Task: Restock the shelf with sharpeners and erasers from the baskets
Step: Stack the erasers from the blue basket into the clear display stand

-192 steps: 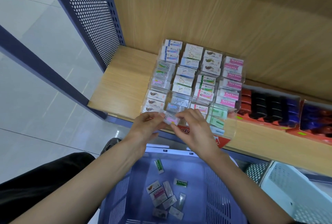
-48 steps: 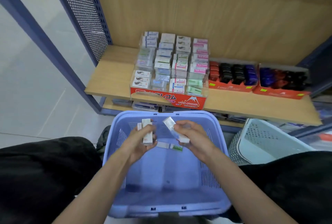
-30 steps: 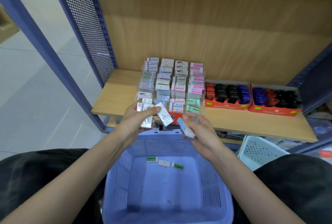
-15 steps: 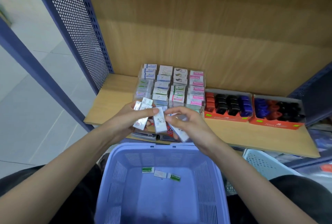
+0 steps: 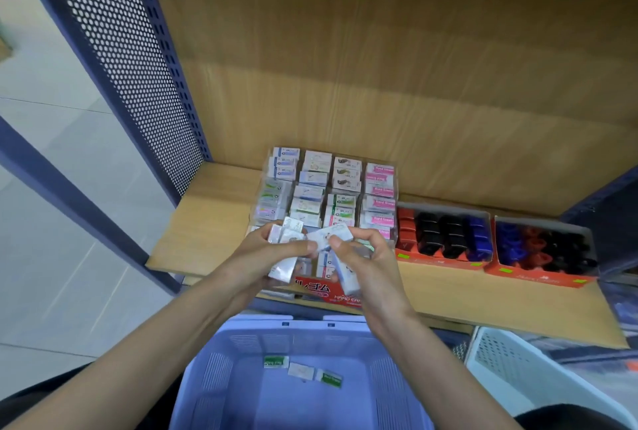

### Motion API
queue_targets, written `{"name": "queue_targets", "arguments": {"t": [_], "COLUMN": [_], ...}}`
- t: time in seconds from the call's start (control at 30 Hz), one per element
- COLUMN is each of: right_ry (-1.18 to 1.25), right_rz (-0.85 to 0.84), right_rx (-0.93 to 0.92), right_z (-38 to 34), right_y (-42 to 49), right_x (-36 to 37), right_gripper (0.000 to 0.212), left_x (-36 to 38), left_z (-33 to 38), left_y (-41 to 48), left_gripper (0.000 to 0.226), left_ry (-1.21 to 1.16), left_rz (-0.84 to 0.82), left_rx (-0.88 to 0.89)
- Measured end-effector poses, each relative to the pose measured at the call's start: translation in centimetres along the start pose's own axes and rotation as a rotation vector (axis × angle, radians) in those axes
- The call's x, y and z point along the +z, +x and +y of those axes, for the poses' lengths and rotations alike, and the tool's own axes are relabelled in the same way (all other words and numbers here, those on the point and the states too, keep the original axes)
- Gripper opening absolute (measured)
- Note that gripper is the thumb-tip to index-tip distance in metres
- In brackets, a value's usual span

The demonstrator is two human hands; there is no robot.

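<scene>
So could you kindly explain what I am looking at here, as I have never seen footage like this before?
There is no machine here: a person wears a camera on the head, and it looks forward and down at their own two bare hands. There is only this one view. The left hand holds a small bunch of wrapped erasers, and the right hand grips one or two more; both hands pinch one eraser between them. Behind the hands, on a wooden shelf, stands a clear display case with rows of erasers, and to its right are two red trays of red, black and blue sharpeners. Below is a blue basket with three erasers left on its floor, and a white basket sits beside it on the right.
</scene>
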State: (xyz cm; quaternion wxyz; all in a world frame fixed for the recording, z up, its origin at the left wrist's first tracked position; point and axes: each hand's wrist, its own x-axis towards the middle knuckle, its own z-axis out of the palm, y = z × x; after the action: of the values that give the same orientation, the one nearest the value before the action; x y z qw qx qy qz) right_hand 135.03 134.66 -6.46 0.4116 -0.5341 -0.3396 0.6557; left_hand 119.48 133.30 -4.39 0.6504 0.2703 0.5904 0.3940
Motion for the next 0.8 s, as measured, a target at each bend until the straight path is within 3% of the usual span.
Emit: {"name": "queue_targets", "arguments": {"t": [0.13, 0.27, 0.43, 0.57, 0.7, 0.8], "right_ry": [-0.096, -0.420, -0.602, -0.613, -0.840, -0.887], "right_rz": [-0.056, -0.193, -0.316, -0.169, -0.013, 0.029], "right_rx": [-0.068, -0.194, -0.225, -0.268, -0.378, -0.322], "right_z": [-0.3, -1.3, -1.8, -0.5, 1.1, 1.0], "right_y": [0.7, 2.6, 4.7, 9.1, 14.8, 17.7], "right_x": [-0.9, -2.8, -3.2, -1.8, -0.2, 1.2], "right_gripper": [0.034, 0.047, 0.026, 0.023, 0.021, 0.016], "left_x": [0.4, 0.1, -0.7, -1.6, -2.1, -2.2], "left_z": [0.0, 0.9, 0.7, 0.2, 0.6, 0.9], "left_y": [1.1, 2.0, 2.8, 3.2, 3.1, 3.2], "left_gripper": [0.034, 0.031, 0.029, 0.027, 0.027, 0.020], "left_ry": [-0.047, -0.012, -0.003, -0.198, -0.344, -0.379], "left_rz": [0.049, 0.041, 0.102, 0.234, 0.177, 0.184], "left_rx": [-0.014, -0.037, -0.051, -0.052, -0.035, -0.019]}}
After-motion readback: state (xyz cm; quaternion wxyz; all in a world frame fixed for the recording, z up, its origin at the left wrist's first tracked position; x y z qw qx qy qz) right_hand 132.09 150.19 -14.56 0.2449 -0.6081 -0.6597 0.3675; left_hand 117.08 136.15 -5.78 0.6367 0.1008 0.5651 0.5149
